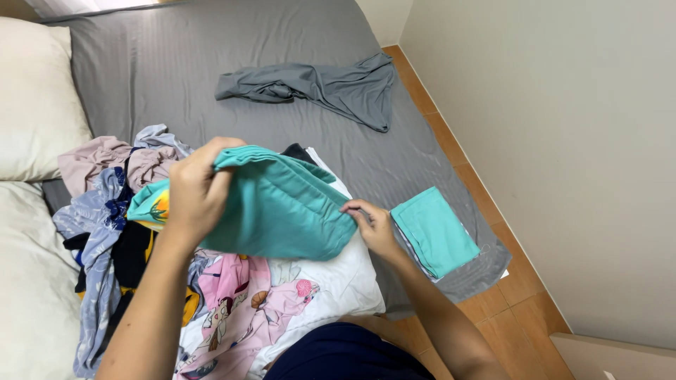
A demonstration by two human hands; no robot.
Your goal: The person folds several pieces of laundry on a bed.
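Fingers of the left hand, head view: curled tight over the top edge of a teal garment, which hangs lifted above the clothes heap.

Right hand: fingertips pinched on the same garment's lower right corner.

Risk, as I judge it: the left grip bunches the fabric, so a fold could come out crooked; a slack right pinch could drop the corner onto the heap.

Surroundings:
- folded teal cloth, on the grey bedsheet near its corner (close to the edge, could slide off).
- pink cartoon-print garment, directly beneath, crowding any laying-down space.
- grey garment, well apart.
- cream pillows, left.
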